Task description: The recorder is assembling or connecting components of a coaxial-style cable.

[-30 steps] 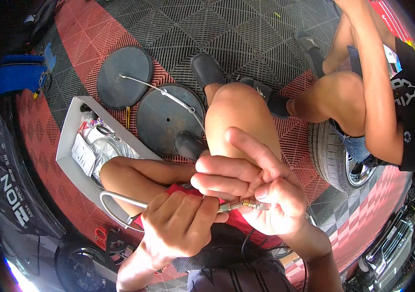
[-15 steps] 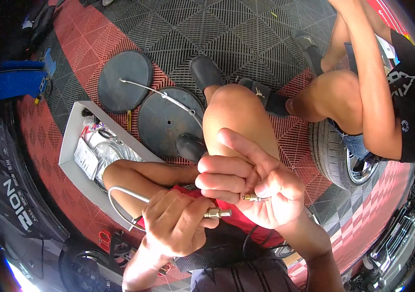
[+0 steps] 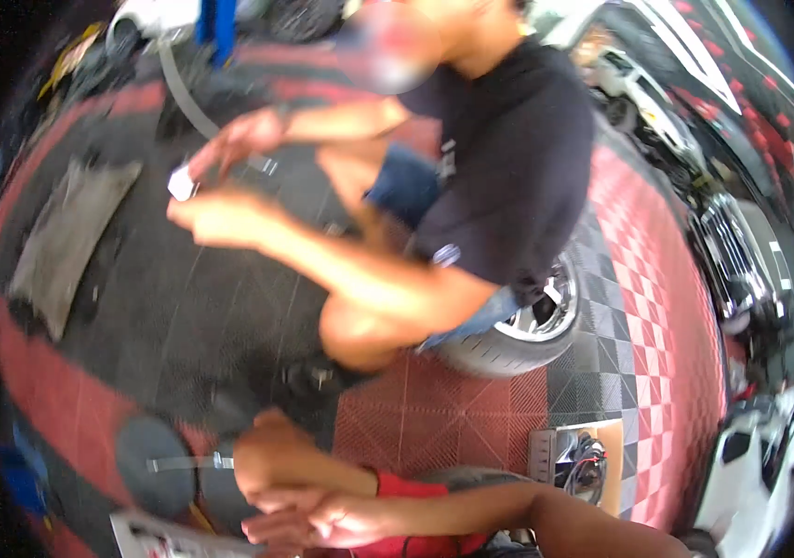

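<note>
My right hand [image 3: 318, 519] is at the lower edge, over my bent knee [image 3: 280, 460], and smeared by motion. Its fingers point left, partly stretched, while the thumb appears folded over the palm. No object can be made out under that thumb. My left hand is out of view, as are the metal hose and its fitting. Nearest to my right hand is the grey-white box [image 3: 136, 538] at the lower left, cut off by the frame.
A person in a dark shirt [image 3: 518, 158] sits on a wheel [image 3: 527, 349], holding a small white object [image 3: 182, 183]. A round dark plate [image 3: 157, 460] with a pale strap lies left. Right stands an open box with cables [image 3: 583, 465]. A grey mat [image 3: 76, 242] lies far left.
The view has swung right and up. My left hand with the hose has left the picture. My right hand, which had a small brass fitting under its thumb, now appears low and blurred.
</note>
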Tool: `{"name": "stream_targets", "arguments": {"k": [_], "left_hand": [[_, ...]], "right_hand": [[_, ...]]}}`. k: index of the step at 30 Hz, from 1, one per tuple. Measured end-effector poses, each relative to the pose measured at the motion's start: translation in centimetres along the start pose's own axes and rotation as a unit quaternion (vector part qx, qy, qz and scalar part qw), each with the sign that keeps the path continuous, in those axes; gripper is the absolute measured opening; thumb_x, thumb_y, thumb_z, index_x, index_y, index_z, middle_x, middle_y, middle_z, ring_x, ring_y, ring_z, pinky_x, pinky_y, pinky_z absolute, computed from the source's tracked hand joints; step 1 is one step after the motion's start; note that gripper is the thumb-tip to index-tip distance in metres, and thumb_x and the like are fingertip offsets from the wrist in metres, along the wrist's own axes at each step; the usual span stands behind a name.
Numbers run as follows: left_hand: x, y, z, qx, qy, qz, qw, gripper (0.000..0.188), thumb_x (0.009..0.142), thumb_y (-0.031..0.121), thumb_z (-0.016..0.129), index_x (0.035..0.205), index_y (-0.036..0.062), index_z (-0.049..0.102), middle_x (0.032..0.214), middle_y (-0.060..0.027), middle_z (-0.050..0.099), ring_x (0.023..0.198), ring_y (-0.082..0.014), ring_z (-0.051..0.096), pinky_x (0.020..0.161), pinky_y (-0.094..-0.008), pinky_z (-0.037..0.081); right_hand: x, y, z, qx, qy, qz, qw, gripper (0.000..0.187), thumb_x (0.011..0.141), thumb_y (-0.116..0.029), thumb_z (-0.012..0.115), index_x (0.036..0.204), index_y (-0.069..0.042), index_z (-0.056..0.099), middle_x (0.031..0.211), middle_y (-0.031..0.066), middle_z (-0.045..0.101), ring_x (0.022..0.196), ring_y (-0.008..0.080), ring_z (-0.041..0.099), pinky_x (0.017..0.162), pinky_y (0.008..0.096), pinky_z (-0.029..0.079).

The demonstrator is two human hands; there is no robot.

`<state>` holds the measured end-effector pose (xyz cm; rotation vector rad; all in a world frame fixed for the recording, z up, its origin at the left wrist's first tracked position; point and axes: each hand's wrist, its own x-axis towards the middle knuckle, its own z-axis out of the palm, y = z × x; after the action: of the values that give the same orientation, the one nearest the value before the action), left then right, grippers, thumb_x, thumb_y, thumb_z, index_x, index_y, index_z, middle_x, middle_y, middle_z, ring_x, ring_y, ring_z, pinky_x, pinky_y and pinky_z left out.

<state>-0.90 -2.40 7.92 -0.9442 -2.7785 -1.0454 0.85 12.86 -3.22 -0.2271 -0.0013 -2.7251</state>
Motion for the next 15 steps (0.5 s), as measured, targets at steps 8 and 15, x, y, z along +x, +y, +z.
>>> {"name": "stream_targets", "arguments": {"k": [8,15], "left_hand": [[0.1,0.6,0.3,-0.072,-0.036,0.045,0.996,0.012,0.094,0.007,0.058,0.096,-0.0027,0.064,0.092,-0.0201,0.064,0.083,-0.0381,0.064,0.071,-0.0436,0.052],[0.0,1.2,0.0,-0.047,-0.076,0.069,0.994,0.006,0.088,0.0,0.062,0.093,-0.0015,0.066,0.1,-0.0183,0.06,0.089,-0.0369,0.062,0.075,-0.0435,0.052]], "right_hand": [[1.0,-0.1,1.0,0.095,0.126,0.024,0.987,0.079,0.075,0.008,0.047,0.15,-0.002,0.026,0.149,0.024,0.039,0.134,0.0378,0.044,0.087,0.0359,0.051],[0.8,-0.6,3.8,0.027,0.142,0.081,0.986,0.072,0.075,0.006,0.043,0.146,-0.003,0.036,0.145,0.0193,0.045,0.13,0.0307,0.05,0.066,0.0302,0.052]]}}
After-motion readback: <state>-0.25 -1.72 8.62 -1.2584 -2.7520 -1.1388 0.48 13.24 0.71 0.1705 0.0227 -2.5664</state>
